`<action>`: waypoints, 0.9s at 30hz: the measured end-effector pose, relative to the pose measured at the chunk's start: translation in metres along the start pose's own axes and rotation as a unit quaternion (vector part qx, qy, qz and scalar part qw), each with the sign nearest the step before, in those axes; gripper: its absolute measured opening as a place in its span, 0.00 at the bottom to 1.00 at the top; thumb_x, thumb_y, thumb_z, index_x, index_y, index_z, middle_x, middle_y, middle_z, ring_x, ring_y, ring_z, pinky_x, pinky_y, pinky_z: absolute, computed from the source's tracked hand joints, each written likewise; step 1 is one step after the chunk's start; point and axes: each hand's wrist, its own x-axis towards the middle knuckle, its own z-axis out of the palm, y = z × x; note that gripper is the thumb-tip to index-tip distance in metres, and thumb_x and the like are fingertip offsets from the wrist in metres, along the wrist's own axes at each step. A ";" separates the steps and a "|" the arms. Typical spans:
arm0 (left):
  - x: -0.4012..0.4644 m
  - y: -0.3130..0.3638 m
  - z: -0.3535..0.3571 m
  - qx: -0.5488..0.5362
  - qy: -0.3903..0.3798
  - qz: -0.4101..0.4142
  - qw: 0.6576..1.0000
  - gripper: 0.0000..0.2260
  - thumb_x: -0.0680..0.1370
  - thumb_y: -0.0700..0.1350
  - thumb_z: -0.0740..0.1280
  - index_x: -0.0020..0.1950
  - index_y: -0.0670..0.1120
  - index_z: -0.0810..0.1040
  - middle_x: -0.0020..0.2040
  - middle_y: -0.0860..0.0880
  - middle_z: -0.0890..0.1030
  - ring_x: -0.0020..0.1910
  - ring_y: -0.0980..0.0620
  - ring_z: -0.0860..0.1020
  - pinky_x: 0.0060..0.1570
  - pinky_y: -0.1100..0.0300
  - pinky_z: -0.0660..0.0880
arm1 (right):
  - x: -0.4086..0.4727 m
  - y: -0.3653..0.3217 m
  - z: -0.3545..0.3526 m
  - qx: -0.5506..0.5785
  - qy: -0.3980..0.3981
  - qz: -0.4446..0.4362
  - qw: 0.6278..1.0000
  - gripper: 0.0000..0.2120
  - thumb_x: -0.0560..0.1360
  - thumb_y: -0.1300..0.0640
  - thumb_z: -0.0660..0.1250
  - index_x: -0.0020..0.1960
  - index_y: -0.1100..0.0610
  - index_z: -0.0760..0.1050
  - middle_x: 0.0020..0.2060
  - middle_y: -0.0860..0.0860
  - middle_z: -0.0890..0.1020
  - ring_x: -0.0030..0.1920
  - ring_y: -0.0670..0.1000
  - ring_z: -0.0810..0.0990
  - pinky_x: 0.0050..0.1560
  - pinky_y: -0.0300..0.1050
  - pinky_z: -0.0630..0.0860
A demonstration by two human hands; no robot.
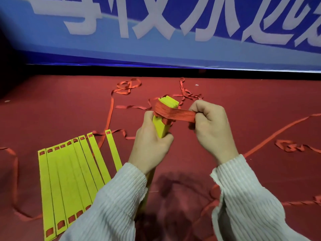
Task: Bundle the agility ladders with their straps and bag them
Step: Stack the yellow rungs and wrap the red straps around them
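Yellow plastic rungs gathered into a stack (165, 119) are held upright in the left hand (152, 145), whose fingers are curled round the lower part so that the upper end is left free for binding. Red woven strap (175, 113) is wound several turns around that upper end, and its free run is pulled out to the right, pinched in the closed fingers of the right hand (212, 126). The strap is kept taut between stack and hand, presumably so that each turn seats tightly and the rungs cannot splay.

A second ladder (73, 178) is laid flat on the red carpet (260, 94) to the left, its rungs fanned side by side with strap threaded through the end slots. It is judged to be waiting its turn, set within reach but apart from the working area. Loose strap (127, 86) trails across the carpet behind and to both sides. A blue banner (156, 49) with white characters stands along the far edge. No bag is visible, so bagging is not yet possible here.
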 end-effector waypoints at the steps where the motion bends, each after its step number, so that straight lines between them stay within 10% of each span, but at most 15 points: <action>1: 0.003 -0.003 0.001 -0.003 0.000 -0.001 1.000 0.18 0.74 0.38 0.72 0.56 0.51 0.69 0.39 0.53 0.76 0.37 0.57 0.75 0.36 0.65 0.71 | 0.001 0.003 0.003 0.043 -0.015 0.019 0.999 0.11 0.69 0.66 0.56 0.34 0.55 0.72 0.25 0.47 0.71 0.28 0.45 0.67 0.31 0.44 0.64; 11: 0.013 0.011 -0.012 -0.148 -0.197 0.005 0.969 0.11 0.66 0.36 0.71 0.42 0.44 0.70 0.31 0.55 0.69 0.31 0.55 0.66 0.34 0.61 0.65 | -0.001 0.009 -0.005 0.379 -0.107 0.037 0.918 0.07 0.72 0.63 0.72 0.46 0.57 0.74 0.35 0.42 0.78 0.29 0.40 0.68 0.31 0.31 0.66; 17: -0.022 0.041 -0.019 -0.361 -0.424 -0.081 0.827 0.15 0.61 0.36 0.69 0.46 0.38 0.71 0.35 0.48 0.72 0.32 0.54 0.73 0.35 0.61 0.70 | -0.028 -0.014 -0.034 0.456 -0.261 0.072 0.848 0.27 0.75 0.55 0.68 0.73 0.49 0.70 0.43 0.47 0.84 0.26 0.42 0.71 0.23 0.34 0.62; 27: -0.074 0.065 -0.021 -0.482 -0.435 -0.134 0.749 0.17 0.66 0.37 0.67 0.53 0.42 0.67 0.43 0.46 0.71 0.28 0.54 0.67 0.32 0.60 0.67 | -0.064 -0.053 -0.067 0.311 -0.181 0.046 0.932 0.12 0.82 0.62 0.65 0.65 0.60 0.74 0.24 0.42 0.75 0.22 0.39 0.69 0.25 0.31 0.64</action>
